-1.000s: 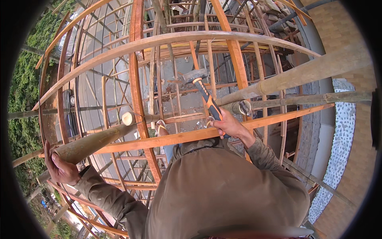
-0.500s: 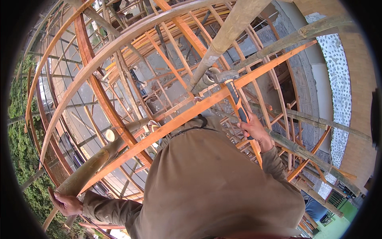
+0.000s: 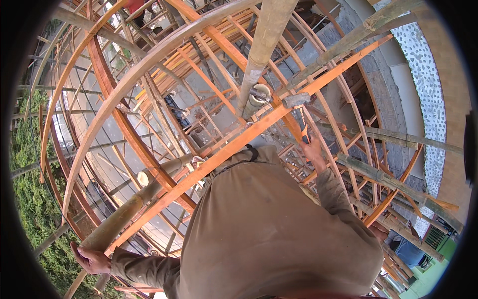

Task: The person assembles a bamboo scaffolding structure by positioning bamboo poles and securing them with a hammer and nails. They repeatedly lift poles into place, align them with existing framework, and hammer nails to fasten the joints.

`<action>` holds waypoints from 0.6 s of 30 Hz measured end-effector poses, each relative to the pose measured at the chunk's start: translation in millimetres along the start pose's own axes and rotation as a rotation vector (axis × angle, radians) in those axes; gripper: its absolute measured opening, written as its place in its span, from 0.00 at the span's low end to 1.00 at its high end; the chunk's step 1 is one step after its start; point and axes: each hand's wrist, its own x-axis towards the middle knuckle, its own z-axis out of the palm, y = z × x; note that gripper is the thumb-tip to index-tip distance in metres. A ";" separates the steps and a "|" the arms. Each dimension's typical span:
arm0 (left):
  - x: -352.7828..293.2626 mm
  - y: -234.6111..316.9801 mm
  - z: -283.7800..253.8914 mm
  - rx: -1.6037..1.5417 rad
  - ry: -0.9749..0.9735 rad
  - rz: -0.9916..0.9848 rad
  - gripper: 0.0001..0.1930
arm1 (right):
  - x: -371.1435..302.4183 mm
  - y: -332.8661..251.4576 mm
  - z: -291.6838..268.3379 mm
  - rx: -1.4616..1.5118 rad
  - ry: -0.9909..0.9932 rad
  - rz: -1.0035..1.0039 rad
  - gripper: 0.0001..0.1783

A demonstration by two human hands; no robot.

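Observation:
My right hand [image 3: 312,148] is closed round the orange-and-black handle of a hammer [image 3: 296,99]. The hammer's grey head is at the long orange-brown wooden beam [image 3: 239,138]; whether it touches the wood I cannot tell. This beam runs slantwise across in front of my body, from lower left to upper right. At the lower left, my left hand [image 3: 92,260] curls against the near end of a thick bamboo pole [image 3: 117,222], beside the beam's near end. Part of its fingers is hidden.
A curved wooden rib [image 3: 119,82] arches over the left side. An upright bamboo pole [image 3: 266,37] rises ahead beside a hollow round end [image 3: 259,94]. Scaffold poles and battens spread below over a drop. Someone in blue clothing [image 3: 411,251] is at lower right, with red clothing [image 3: 135,6] far off.
The hammer head has come down and turned near the beam, and my right hand has shifted slightly up. My left hand stays at the bamboo pole. The whole view has shifted a little.

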 end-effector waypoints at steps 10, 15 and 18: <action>1.0 1.9 0.0 0.038 0.009 -0.058 0.18 | -45.2 49.6 -28.3 -0.260 0.184 0.111 0.15; 3.9 -2.4 -0.5 -0.009 0.022 -0.087 0.17 | -24.1 49.8 -33.3 -0.363 0.091 0.085 0.20; 4.3 -4.9 0.2 -0.036 0.020 -0.091 0.16 | -13.0 44.9 -34.1 -0.452 0.070 0.045 0.22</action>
